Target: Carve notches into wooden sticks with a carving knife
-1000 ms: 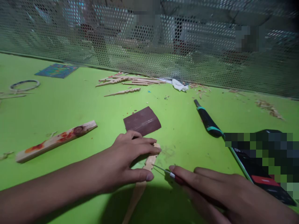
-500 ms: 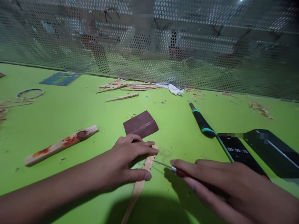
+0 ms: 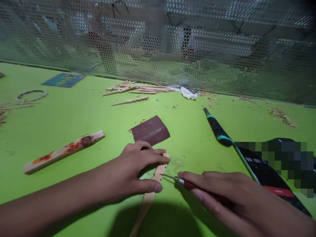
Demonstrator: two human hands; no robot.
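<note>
A pale, notched wooden piece (image 3: 148, 196) lies on the green table, its thin end toward the bottom edge. My left hand (image 3: 140, 168) presses on its wide end, fingertips across the top and thumb at the side, holding it against the surface. In my right hand (image 3: 222, 194) is a thin-bladed tool with a dark red handle (image 3: 189, 185) and a metal collar. The blade's tip touches the wood near the notches, between my left thumb and fingers. Just beyond my left hand sits a brown sandpaper sheet (image 3: 151, 130).
A stained wooden block (image 3: 64, 152) rests at left, near a ring (image 3: 31, 95) and a patterned sheet (image 3: 63, 80). Carved sticks (image 3: 130, 100) and white tissue (image 3: 189, 93) lie before a perforated screen (image 3: 148, 62). At right are a black-teal tool (image 3: 218, 131) and a phone (image 3: 266, 177).
The blade tip has shifted slightly along the wood, lower in view. My left hand keeps its hold. The view has moved a little, and more of the phone shows.
</note>
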